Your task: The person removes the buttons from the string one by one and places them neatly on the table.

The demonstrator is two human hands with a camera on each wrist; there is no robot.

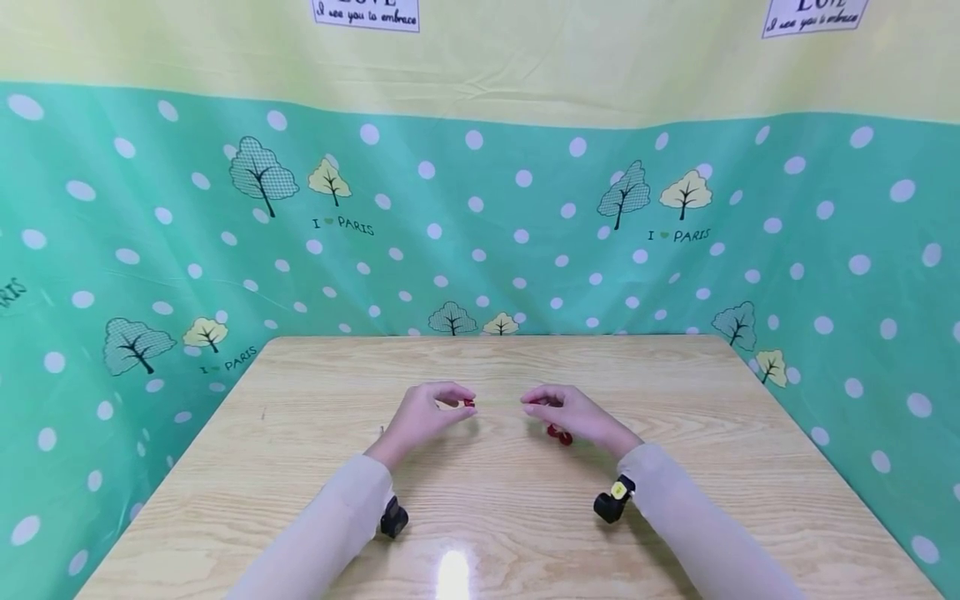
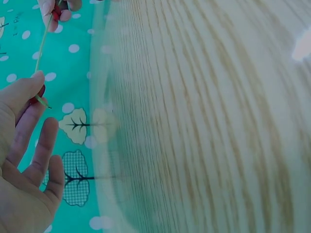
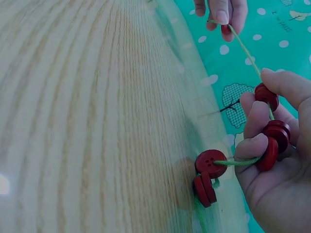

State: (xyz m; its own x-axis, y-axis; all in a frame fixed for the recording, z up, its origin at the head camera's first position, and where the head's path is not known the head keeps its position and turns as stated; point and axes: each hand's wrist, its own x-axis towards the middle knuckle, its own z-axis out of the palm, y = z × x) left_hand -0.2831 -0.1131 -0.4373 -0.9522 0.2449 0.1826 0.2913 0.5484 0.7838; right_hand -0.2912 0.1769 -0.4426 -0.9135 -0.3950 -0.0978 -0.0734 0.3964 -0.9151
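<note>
Left hand: our left hand (image 1: 422,414), at the left end of the thin green string (image 3: 245,50), pinches a small round red button (image 3: 225,30) between thumb and forefinger; we should press firmly there, since only a short tail of string shows past it.
String span: it runs straight between our hands over the light wood-grain tabletop (image 1: 495,521); a gentle, even pull seems best, as a jerk could slip the left pinch.
Right hand: at the string's right end, our right hand (image 1: 581,416) pinches a thick-rimmed red button (image 3: 266,95), other fingers curled inward; we would steady this side.
Left-end button: on the string's left end, mostly hidden by our fingertips.
Palm-side buttons: past the string's right end, deep red discs (image 3: 277,134) lie against our right fingers, edges toward us.
Hanging buttons: further past that end, a face-on red button (image 3: 210,166) shows small holes, with an edge-on red pair (image 3: 204,191) just beside it.
</note>
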